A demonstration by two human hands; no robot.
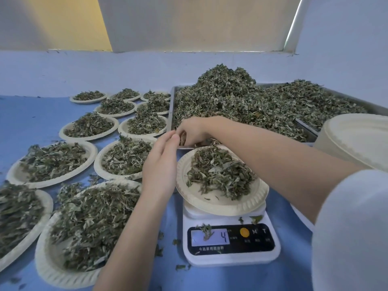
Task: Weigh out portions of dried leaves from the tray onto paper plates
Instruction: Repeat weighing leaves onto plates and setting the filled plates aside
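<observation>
On my far left, filled paper plates [52,162] covered the blue table [31,120] in rows, each heaped with dried leaves. My left hand [160,162] rose just left of the scale, fingers straight and close together, holding nothing I could see, its tips meeting the right hand. The plate on the scale [222,198] sat tilted on the white kitchen scale [231,255], carrying a modest pile; a loose sprig lay across the display, where I read a 4. My right hand [193,131] reached over that plate to the near edge of the metal tray [172,106], fingers curled around a small pinch of leaves. The tray held a tall mound [241,101]. At far right stood a stack of empty plates [352,141].
</observation>
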